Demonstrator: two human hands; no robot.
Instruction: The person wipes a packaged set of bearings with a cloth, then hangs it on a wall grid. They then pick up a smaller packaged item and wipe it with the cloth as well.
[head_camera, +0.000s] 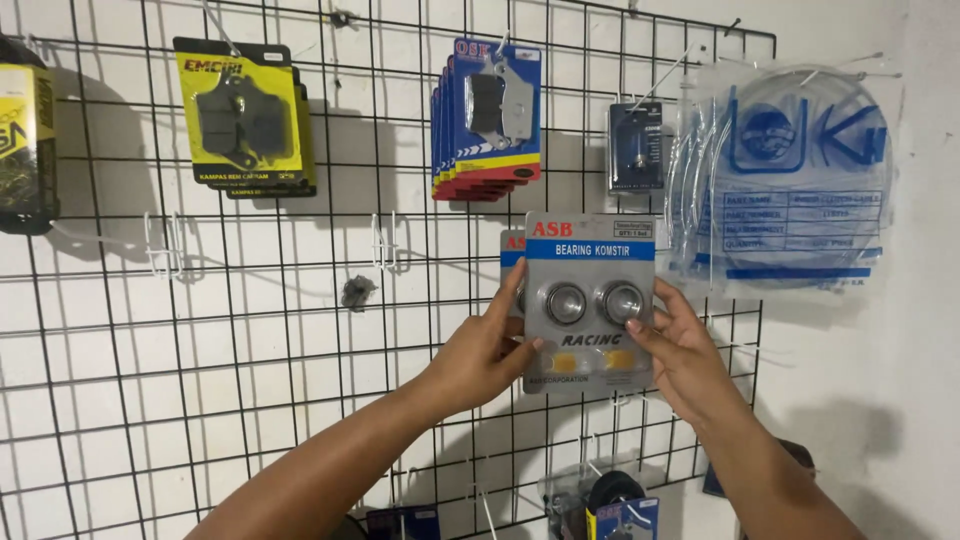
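Fingers of left hand (480, 355) and right hand (685, 355) clamped on grey blister card (590, 300).

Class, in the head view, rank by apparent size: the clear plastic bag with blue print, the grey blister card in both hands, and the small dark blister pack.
1. Clear plastic bag
2. Grey blister card, though nearer the camera
3. Small dark blister pack

left hand (482, 352): bare, no glove, ring or watch | right hand (685, 357): bare, no glove or ring | forearms: both uncovered to the frame edge, no sleeves or wristbands visible | nails: short
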